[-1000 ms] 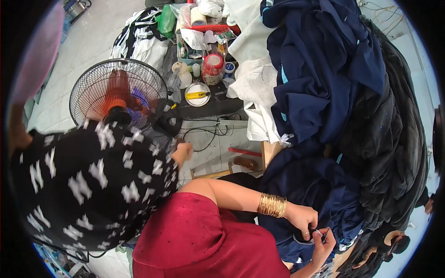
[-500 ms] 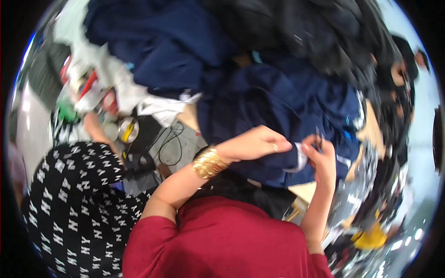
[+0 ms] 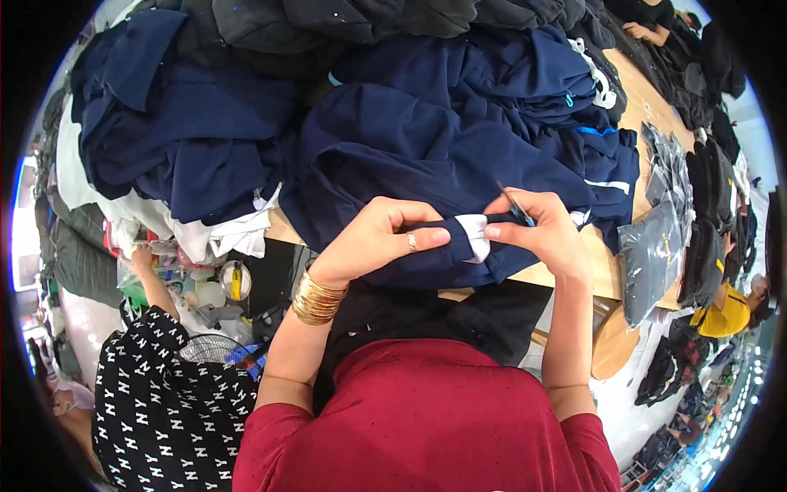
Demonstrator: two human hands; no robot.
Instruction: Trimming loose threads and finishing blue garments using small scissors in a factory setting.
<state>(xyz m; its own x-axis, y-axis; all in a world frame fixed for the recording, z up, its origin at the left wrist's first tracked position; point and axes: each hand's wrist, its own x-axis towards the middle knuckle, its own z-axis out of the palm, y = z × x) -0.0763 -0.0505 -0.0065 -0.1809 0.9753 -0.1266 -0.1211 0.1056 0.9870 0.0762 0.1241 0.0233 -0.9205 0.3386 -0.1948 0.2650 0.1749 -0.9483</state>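
Note:
A navy garment (image 3: 393, 131) lies spread over the table in front of me. Its edge, with a white band (image 3: 474, 236) on it, is lifted between my two hands. My left hand (image 3: 369, 242), with gold bangles at the wrist and a ring, is closed on the navy cloth left of the band. My right hand (image 3: 548, 234) holds a pair of thread snips (image 3: 521, 211), dark blades pointing up and left past the fingers. The right thumb also presses the right end of the white band. Part of the snips' handle is hidden in the palm.
More navy clothing (image 3: 205, 115) is heaped at the left, with black clothing (image 3: 344, 20) behind. Clear-bagged garments (image 3: 649, 258) sit at the right table edge beside a round wooden stool (image 3: 615, 344). A co-worker in a black patterned shirt (image 3: 164, 402) sits close at my left.
The view has shifted and steadied. My hands are closer together along the garment edge, and the white band now sits flat between them. The right hand still holds the snips.

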